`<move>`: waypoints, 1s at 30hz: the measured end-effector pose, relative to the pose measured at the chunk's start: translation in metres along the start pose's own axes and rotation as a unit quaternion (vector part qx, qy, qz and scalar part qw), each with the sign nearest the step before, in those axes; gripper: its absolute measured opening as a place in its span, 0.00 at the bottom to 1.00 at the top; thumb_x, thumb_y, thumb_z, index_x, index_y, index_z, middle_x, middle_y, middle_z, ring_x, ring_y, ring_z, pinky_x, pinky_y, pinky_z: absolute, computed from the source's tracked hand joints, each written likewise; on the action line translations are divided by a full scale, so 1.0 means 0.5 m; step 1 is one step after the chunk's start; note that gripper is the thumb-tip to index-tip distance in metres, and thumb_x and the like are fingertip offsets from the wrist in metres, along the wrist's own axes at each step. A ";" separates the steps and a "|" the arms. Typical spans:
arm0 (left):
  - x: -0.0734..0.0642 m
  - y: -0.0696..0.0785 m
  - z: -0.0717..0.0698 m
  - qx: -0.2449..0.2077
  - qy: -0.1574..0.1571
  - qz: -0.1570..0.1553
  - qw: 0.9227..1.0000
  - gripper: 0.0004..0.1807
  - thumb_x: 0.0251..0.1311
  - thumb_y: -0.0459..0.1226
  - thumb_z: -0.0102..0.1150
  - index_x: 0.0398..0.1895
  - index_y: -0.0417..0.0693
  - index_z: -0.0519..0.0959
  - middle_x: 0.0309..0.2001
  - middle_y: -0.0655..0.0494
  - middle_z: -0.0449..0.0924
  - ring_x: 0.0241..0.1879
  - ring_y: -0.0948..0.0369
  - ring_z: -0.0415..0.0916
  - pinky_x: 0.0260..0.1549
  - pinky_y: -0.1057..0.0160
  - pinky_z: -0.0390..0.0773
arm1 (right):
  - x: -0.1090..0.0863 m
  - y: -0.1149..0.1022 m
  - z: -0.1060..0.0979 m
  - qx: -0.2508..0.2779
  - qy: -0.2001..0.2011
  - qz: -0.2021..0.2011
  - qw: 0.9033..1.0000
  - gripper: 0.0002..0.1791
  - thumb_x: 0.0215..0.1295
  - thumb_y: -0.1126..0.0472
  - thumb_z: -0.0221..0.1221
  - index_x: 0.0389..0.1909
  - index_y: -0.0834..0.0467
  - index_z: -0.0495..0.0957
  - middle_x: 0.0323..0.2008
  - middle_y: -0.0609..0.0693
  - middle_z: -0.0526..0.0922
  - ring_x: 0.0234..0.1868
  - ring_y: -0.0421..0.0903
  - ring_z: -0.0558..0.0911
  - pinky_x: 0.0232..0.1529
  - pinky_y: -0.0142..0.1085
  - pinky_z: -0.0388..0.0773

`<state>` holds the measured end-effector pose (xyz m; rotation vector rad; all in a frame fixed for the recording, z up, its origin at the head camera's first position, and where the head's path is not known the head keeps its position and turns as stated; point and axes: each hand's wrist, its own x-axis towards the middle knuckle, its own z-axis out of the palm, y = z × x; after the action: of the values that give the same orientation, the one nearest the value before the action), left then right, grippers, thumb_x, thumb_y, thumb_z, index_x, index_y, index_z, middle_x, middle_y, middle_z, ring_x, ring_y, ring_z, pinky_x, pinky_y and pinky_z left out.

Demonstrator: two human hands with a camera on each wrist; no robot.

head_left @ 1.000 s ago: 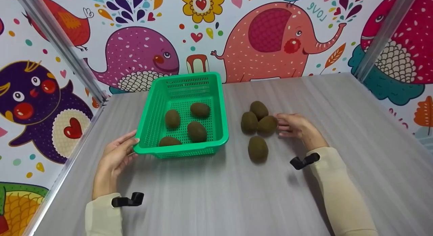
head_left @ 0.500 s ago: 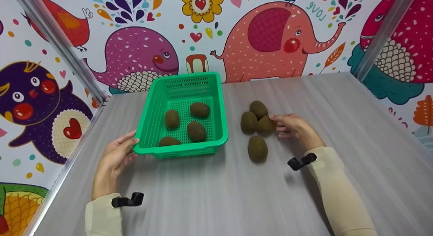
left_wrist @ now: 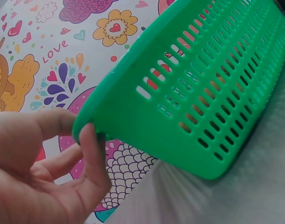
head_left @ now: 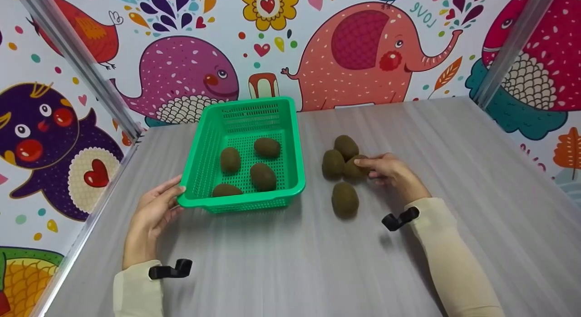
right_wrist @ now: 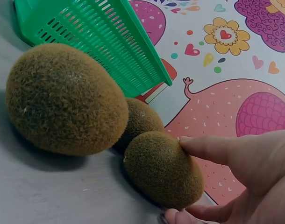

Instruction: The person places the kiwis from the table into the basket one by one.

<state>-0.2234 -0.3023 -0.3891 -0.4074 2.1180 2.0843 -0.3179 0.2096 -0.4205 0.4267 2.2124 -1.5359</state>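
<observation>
My left hand (head_left: 154,212) pinches the near left corner of a green plastic basket (head_left: 297,149); in the left wrist view, thumb and fingers sit on either side of its rim (left_wrist: 89,112). Several brown fuzzy kiwis lie inside, one of them (head_left: 263,177) near the middle. Right of the basket, my right hand (head_left: 390,169) holds a kiwi (right_wrist: 163,170) between thumb and fingers, the thumb on top. That kiwi is still in its cluster, beside a left kiwi (head_left: 333,165) and a far kiwi (head_left: 346,147). A nearer kiwi (head_left: 345,200) lies apart.
The grey wood-grain table (head_left: 272,271) carries everything. Behind it stands a wall panel (head_left: 281,58) printed with cartoon animals, with metal posts at the left (head_left: 91,67) and right (head_left: 513,53). Black camera mounts sit on both wrists.
My right hand has moved left onto the kiwi, its thumb coming over the top and its fingers closing round the side. The left hand and basket stay in place.
</observation>
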 end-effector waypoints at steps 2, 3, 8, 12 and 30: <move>-0.001 0.000 0.000 0.003 -0.001 0.001 1.000 0.32 0.73 0.36 0.52 0.78 0.45 0.58 0.34 0.71 0.83 0.32 0.72 0.79 0.33 0.72 0.80 | 0.000 0.000 0.001 -0.007 -0.004 0.000 1.000 0.46 0.62 0.44 0.67 0.74 0.63 0.60 0.43 0.45 0.73 0.33 0.36 0.76 0.32 0.27 0.76; -0.001 0.000 0.000 0.005 -0.002 0.002 1.000 0.32 0.73 0.36 0.52 0.78 0.44 0.58 0.35 0.72 0.83 0.32 0.72 0.79 0.33 0.72 0.80 | 0.001 0.000 0.001 -0.010 -0.005 0.001 1.000 0.47 0.62 0.44 0.67 0.74 0.63 0.60 0.44 0.45 0.72 0.34 0.37 0.76 0.33 0.27 0.76; -0.003 0.000 0.000 0.010 -0.002 0.000 1.000 0.33 0.73 0.36 0.51 0.78 0.45 0.57 0.35 0.72 0.82 0.33 0.72 0.79 0.34 0.72 0.80 | 0.002 -0.002 0.006 -0.021 -0.002 -0.003 1.000 0.48 0.61 0.45 0.68 0.75 0.64 0.57 0.53 0.49 0.70 0.44 0.41 0.74 0.39 0.27 0.79; -0.003 0.001 0.001 0.009 0.000 -0.003 1.000 0.33 0.73 0.37 0.52 0.78 0.45 0.57 0.35 0.72 0.82 0.33 0.72 0.79 0.34 0.72 0.80 | 0.000 -0.003 0.010 -0.023 0.002 -0.012 1.000 0.48 0.62 0.47 0.68 0.74 0.65 0.57 0.59 0.53 0.68 0.52 0.45 0.72 0.44 0.28 0.81; 0.002 -0.002 -0.001 0.004 0.003 -0.004 1.000 0.33 0.73 0.37 0.53 0.78 0.46 0.58 0.36 0.72 0.83 0.34 0.72 0.80 0.35 0.71 0.80 | -0.006 -0.001 0.002 0.009 -0.036 -0.057 0.998 0.36 0.65 0.50 0.65 0.69 0.58 0.65 0.56 0.51 0.72 0.56 0.49 0.75 0.51 0.35 0.81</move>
<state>-0.2239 -0.3027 -0.3900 -0.4201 2.1242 2.0710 -0.3153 0.2083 -0.4193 0.2497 2.2039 -1.6038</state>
